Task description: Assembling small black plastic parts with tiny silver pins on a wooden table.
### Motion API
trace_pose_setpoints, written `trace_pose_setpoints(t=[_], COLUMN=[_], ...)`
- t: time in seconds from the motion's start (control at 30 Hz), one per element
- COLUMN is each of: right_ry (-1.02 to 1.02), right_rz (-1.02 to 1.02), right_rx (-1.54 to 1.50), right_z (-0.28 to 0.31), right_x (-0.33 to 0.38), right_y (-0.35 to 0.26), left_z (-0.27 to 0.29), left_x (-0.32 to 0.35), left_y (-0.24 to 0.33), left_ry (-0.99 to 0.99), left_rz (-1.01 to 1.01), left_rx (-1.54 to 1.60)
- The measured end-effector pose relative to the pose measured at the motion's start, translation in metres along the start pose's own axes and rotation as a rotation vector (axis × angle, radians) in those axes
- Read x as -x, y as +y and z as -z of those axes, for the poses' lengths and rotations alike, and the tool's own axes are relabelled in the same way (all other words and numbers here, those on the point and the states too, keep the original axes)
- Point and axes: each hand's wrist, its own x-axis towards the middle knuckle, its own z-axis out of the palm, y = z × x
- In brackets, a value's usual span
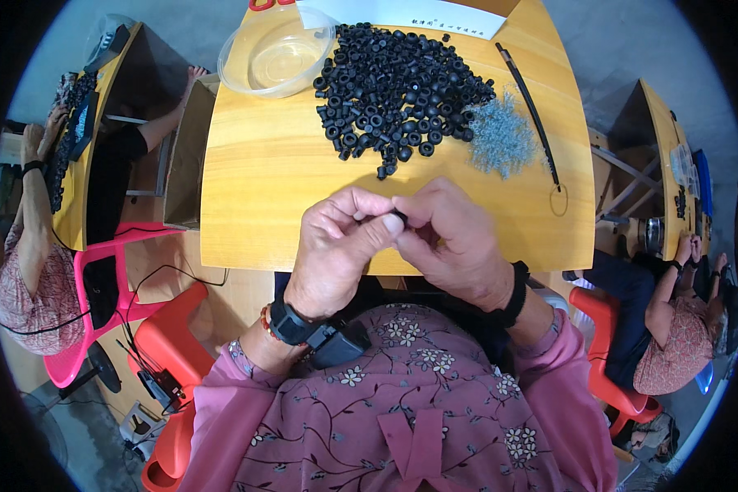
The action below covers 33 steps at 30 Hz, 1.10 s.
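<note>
In front of my body, at the near edge of the table, both hands meet fingertip to fingertip. My left hand [336,242] pinches a small black part [398,216] between thumb and fingers; most of it is hidden. My right hand [455,238] is closed too, its thumb and finger pressed against the same part. Beyond them lies a heap of small black ring-like and cap-like parts [410,86]. To its right is a loose pile of fine grey-blue pieces [502,138], too small to tell apart.
The yellow wooden table [254,180] also bears a clear plastic bowl [275,56] at far left, a white box flap [410,16] and a black rod with a wire loop [533,115] at right. Co-workers sit at side tables, near a pink chair [111,271] and red chairs [168,336].
</note>
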Motion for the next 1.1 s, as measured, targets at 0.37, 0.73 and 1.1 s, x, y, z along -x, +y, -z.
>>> trace_pose_setpoints(t=[0.37, 0.73, 1.1], right_ry=[-0.094, -0.04, 0.026], right_rz=[-0.128, -0.133, -0.071], right_rx=[0.106, 0.096, 0.057], right_z=[0.027, 0.02, 0.018], right_x=[0.029, 0.029, 0.035], right_y=[0.007, 0.01, 0.014], left_z=[0.093, 0.115, -0.019], left_x=[-0.009, -0.025, -0.042], left_y=[0.073, 0.083, 0.024], left_ry=[0.439, 0.685, -0.052], left_rz=[-0.575, -0.619, -0.552], left_rx=[0.057, -0.324, -1.412])
